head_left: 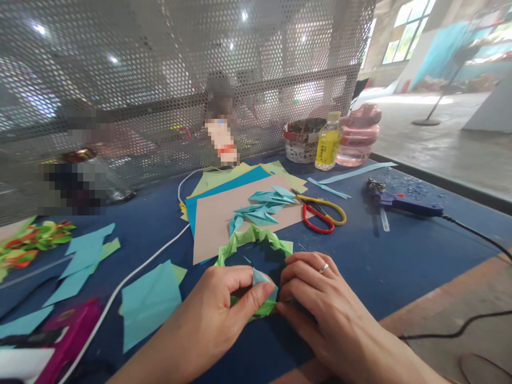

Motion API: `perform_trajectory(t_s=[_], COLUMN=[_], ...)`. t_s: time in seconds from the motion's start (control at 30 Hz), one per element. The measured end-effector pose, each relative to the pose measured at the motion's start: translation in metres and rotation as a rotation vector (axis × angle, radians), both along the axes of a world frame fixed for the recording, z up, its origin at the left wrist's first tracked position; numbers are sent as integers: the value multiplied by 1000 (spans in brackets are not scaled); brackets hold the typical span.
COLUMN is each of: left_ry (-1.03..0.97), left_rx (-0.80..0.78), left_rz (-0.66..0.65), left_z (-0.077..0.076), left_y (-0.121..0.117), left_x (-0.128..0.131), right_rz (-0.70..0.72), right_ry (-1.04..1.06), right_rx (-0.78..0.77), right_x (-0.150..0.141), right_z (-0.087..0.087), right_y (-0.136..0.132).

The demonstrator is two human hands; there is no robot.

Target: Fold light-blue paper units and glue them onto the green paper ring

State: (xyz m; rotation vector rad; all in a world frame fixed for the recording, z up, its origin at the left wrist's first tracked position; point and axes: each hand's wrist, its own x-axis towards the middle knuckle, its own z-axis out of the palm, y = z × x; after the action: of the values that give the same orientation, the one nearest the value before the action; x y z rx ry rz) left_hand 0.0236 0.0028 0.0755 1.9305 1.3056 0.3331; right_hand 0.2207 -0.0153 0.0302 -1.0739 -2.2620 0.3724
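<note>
In front of me lies a ring of folded green paper [254,233], with my hands over its near side. My left hand [232,298] is closed, pinching a small folded light-blue paper piece [259,276] between thumb and fingers. My right hand [320,293] has its fingers curled at the ring's right side, and the fingertips grip its near edge, partly hidden. Just beyond the ring, several folded light-blue paper pieces [266,205] rest on a pinkish-beige sheet [212,226]. Scissors [322,230] with red and yellow handles lie to their right.
At right lies a blue hot glue gun [414,205], its cord trailing off the table [360,272]. A yellow-labelled bottle [328,146], a pink jug [358,141] and a basket [300,152] stand at the back. Light-blue paper squares [150,304] and a white cable [140,264] lie left.
</note>
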Motion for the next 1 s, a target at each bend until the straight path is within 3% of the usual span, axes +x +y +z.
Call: perform_trajectory(t_s=[0.2, 0.7, 1.0], left_ry=[-36, 0, -46], left_rx=[6, 28, -28], left_rz=[-24, -3, -70], left_z=[-5, 5, 1], left_y=[1, -4, -2], left_x=[-2, 0, 0], right_rz=[-20, -9, 6], right_ry=[-11, 30, 39], right_rx=[34, -7, -28], right_x=[-1, 0, 2], right_z=[1, 0, 4], right_y=[-1, -1, -2])
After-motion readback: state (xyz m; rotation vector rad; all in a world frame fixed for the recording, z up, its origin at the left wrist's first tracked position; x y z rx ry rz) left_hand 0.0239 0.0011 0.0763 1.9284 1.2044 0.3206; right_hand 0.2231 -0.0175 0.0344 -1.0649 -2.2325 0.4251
